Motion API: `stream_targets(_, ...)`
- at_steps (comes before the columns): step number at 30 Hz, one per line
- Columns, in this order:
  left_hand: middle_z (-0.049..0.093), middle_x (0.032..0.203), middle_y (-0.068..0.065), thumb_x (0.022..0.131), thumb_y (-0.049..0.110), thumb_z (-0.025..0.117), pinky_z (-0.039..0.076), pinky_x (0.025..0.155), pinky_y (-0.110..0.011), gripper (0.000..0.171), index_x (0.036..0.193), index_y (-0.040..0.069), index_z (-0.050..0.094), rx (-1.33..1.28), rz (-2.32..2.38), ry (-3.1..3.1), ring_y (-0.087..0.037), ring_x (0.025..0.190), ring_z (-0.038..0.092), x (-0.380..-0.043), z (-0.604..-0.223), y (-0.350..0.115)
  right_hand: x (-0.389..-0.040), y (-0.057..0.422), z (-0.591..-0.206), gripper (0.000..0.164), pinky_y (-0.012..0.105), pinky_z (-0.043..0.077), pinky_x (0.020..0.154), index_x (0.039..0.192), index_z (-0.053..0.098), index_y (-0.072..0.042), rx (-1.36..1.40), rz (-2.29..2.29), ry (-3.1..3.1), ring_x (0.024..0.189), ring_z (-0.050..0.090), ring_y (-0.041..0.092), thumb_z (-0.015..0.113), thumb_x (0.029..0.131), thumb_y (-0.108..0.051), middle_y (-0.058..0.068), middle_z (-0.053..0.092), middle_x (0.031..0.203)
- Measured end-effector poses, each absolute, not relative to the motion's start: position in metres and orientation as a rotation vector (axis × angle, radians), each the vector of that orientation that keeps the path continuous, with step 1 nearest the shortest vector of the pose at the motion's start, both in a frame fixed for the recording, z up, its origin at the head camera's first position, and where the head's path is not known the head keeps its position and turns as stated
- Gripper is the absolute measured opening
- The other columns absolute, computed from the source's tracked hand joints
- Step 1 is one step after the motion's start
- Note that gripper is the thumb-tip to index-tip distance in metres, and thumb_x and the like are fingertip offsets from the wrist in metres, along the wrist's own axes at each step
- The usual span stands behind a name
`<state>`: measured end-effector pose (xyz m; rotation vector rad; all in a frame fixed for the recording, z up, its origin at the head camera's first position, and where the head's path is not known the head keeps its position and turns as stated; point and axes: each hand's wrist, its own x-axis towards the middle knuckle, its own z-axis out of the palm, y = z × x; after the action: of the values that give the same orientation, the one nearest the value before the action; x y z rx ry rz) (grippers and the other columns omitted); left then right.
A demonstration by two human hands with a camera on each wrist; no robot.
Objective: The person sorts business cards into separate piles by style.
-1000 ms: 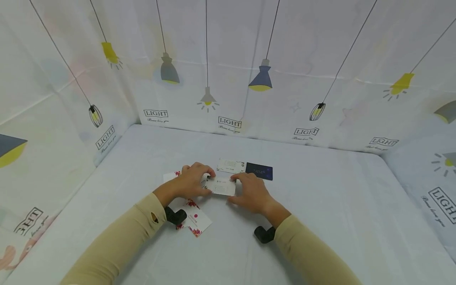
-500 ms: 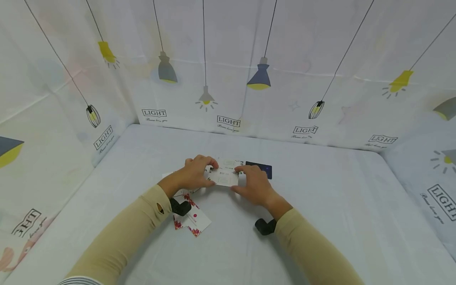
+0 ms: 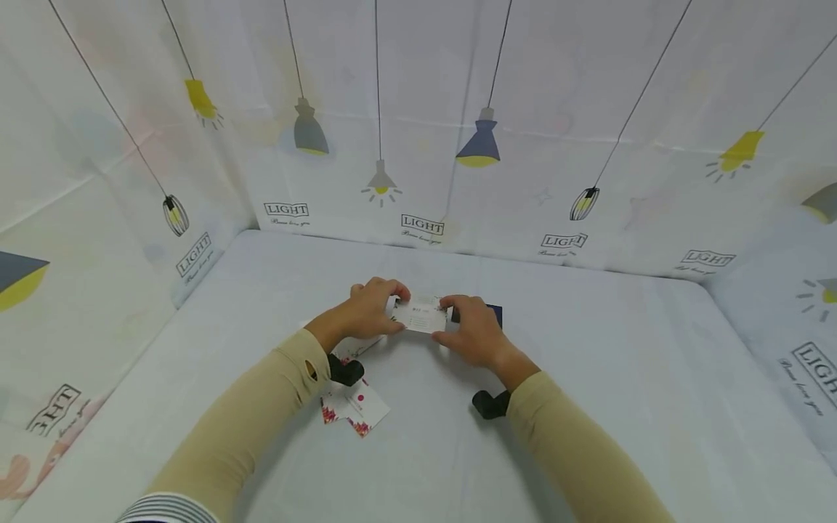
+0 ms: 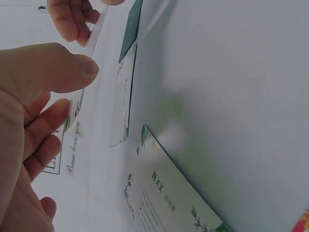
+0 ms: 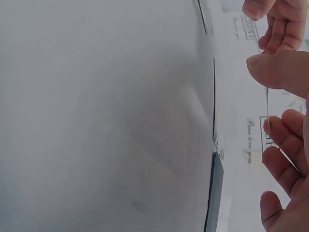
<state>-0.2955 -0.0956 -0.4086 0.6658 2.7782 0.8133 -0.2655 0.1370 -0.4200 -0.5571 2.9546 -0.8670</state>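
Note:
A white business card [image 3: 421, 317] with leafy corners is held up between both hands in the head view. My left hand [image 3: 366, 311] pinches its left edge and my right hand [image 3: 476, 331] pinches its right edge, thumbs on the near side. In the left wrist view the held card [image 4: 81, 99] appears nearly edge-on, above the table. Behind it lies another white card [image 4: 124, 96], end to end with a dark card [image 4: 131, 30]. The head view shows that dark blue card [image 3: 496, 314] partly covered by my right hand.
Red-flowered white cards [image 3: 368, 408] overlap on the table near my left wrist. A leafy card [image 4: 166, 198] lies close to them, partly hidden by the left arm in the head view. A printed cloth wall [image 3: 523, 196] rises behind the white table [image 3: 588, 363].
Both hands have lifted the leafy card and moved it away from me and slightly right, toward the white card at the back. The cards on the table stay put.

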Motion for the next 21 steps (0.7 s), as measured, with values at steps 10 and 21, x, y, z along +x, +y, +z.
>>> stream_targets(10, 0.054, 0.139, -0.003, 0.086, 0.027, 0.079, 0.027, 0.098, -0.047, 0.05, 0.13, 0.017, 0.058, 0.632, 0.761, 2.789, -0.024, 0.127, 0.04, -0.31, -0.411, -0.091, -0.283, 0.139, -0.424, 0.059, 0.054, 0.034, 0.105, 0.136, 0.056, -0.005, -0.527, -0.893, 2.939, 0.118, 0.048, 0.033, 0.078, 0.087, -0.029, 0.014, 0.058, 0.133)
stream_targets(21, 0.05, 0.143, -0.003, 0.086, 0.028, 0.076, 0.031, 0.098, -0.047, 0.059, 0.141, 0.019, 0.056, 0.55, 0.744, 2.788, -0.026, 0.126, 0.039, -0.32, -0.417, -0.087, -0.293, 0.14, -0.43, 0.06, 0.059, 0.029, 0.107, 0.139, 0.056, -0.006, -0.475, -0.882, 2.93, 0.125, 0.045, 0.037, 0.077, 0.088, -0.03, 0.016, 0.056, 0.136)
